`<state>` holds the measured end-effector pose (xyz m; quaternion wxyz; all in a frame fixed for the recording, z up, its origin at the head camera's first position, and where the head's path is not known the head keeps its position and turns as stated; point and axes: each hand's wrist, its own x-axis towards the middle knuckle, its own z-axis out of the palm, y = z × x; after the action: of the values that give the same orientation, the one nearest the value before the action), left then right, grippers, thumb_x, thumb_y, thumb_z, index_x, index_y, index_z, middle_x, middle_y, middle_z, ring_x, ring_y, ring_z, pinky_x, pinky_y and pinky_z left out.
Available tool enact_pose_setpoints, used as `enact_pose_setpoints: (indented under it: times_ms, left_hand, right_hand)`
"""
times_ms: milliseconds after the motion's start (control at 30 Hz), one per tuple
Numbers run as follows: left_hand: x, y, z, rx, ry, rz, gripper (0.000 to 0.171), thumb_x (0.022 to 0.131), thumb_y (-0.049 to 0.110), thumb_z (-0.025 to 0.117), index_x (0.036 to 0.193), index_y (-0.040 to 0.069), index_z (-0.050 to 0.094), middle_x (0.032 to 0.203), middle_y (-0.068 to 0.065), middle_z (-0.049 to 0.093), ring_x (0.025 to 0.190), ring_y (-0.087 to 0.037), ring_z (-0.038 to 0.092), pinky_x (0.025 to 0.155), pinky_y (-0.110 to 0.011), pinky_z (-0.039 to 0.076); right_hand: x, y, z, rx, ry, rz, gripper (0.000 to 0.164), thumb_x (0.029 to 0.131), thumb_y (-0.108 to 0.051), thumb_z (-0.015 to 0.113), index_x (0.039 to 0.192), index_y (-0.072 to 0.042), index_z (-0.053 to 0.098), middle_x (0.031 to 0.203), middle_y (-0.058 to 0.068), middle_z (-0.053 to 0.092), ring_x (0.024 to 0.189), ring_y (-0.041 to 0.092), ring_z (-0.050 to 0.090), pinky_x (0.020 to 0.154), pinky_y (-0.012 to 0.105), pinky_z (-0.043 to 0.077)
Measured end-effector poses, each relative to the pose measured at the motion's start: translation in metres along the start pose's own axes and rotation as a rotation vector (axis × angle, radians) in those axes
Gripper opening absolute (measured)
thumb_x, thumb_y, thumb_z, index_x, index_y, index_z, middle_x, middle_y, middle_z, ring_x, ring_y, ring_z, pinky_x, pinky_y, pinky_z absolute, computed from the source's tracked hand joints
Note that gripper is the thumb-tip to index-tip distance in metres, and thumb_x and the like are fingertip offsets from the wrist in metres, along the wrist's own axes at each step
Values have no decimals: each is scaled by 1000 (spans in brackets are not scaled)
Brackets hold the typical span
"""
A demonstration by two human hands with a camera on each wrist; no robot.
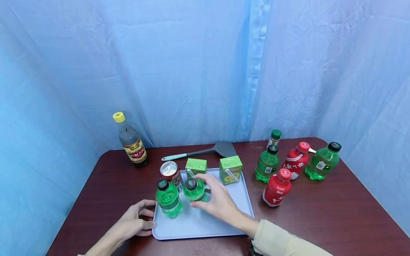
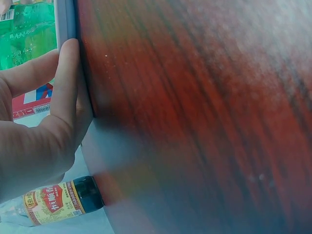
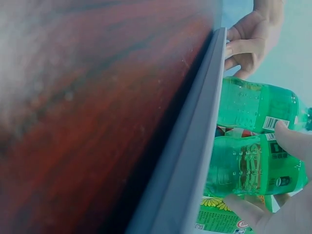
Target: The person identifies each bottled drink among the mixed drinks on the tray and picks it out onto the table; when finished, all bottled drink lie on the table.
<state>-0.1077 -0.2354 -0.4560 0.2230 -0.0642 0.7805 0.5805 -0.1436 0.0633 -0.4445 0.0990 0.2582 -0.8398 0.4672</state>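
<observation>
In the head view my right hand [image 1: 217,199] grips a green soda bottle [image 1: 194,190] that stands on the pale tray [image 1: 205,227], thumb and fingers on either side of it. A second green soda bottle [image 1: 169,202] stands just left of it. My left hand [image 1: 136,218] touches the tray's left rim from outside; in the left wrist view its fingertips rest against that edge. Behind the bottles are a dark red drink can [image 1: 171,173] and two green juice boxes, one partly hidden [image 1: 196,164] and one at the back right [image 1: 231,170], with straws attached.
A grey spatula [image 1: 224,149] lies behind the tray. A yellow-capped sauce bottle [image 1: 134,147] stands back left. On the right stand green bottles [image 1: 267,163] [image 1: 322,161], red bottles [image 1: 277,190] [image 1: 296,160] and a small green-capped jar [image 1: 275,135]. Blue curtains [image 1: 192,71] surround the table.
</observation>
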Motion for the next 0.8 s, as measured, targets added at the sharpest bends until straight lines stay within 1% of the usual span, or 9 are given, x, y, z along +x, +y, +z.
enact_pose_setpoints:
  times_ms: [67, 167, 333, 533, 600, 767, 800]
  left_hand:
    - [0, 1, 0, 3, 2, -6, 71, 80, -10, 71, 144, -6, 41, 108, -19, 57, 85, -25, 63, 66, -47, 60]
    - [-1, 2, 0, 4, -1, -12, 71, 80, -9, 72, 144, -5, 41, 108, -20, 57, 86, -25, 63, 66, -47, 60]
    - [-1, 1, -1, -5, -12, -13, 71, 81, -8, 72, 145, -6, 40, 109, -20, 57, 84, -26, 66, 66, -47, 60]
    - [-1, 0, -1, -4, -10, -14, 71, 82, -8, 71, 145, -6, 40, 109, -20, 56, 85, -25, 64, 66, -47, 60]
    - [0, 0, -1, -3, -10, -9, 71, 82, -8, 71, 145, -6, 40, 108, -20, 56, 85, -25, 63, 66, -47, 60]
    - [-1, 0, -1, 0, -9, -2, 70, 81, -7, 71, 145, -6, 40, 108, -19, 56, 86, -25, 62, 66, -46, 60]
    - [0, 0, -1, 2, -9, -2, 70, 82, -7, 72, 145, -6, 40, 108, -19, 56, 86, -25, 62, 66, -46, 60]
  right_hand:
    - [0, -1, 0, 8, -2, -1, 79, 69, -23, 96, 137, -22, 56, 131, -9, 60, 124, 10, 54, 98, 38, 52]
    - [1, -1, -1, 30, -4, -6, 80, 69, -19, 96, 138, -18, 56, 132, -7, 60, 123, 13, 56, 96, 41, 53]
    - [2, -1, -1, 53, -14, -4, 81, 69, -17, 96, 139, -13, 56, 132, -6, 60, 123, 15, 57, 96, 43, 53]
    - [4, -1, -3, 61, -18, 15, 80, 68, -16, 96, 138, -13, 58, 132, -5, 61, 123, 16, 58, 95, 43, 54]
    - [4, -1, -4, 70, -28, 34, 79, 69, -19, 96, 139, -15, 58, 133, -4, 61, 123, 16, 58, 93, 40, 55]
    - [3, 0, -7, 91, -42, 58, 79, 71, -22, 95, 140, -17, 57, 135, -3, 60, 124, 18, 58, 90, 41, 57]
    - [2, -1, -7, 91, -41, 57, 79, 71, -21, 95, 140, -17, 57, 135, -2, 60, 124, 19, 58, 90, 43, 57]
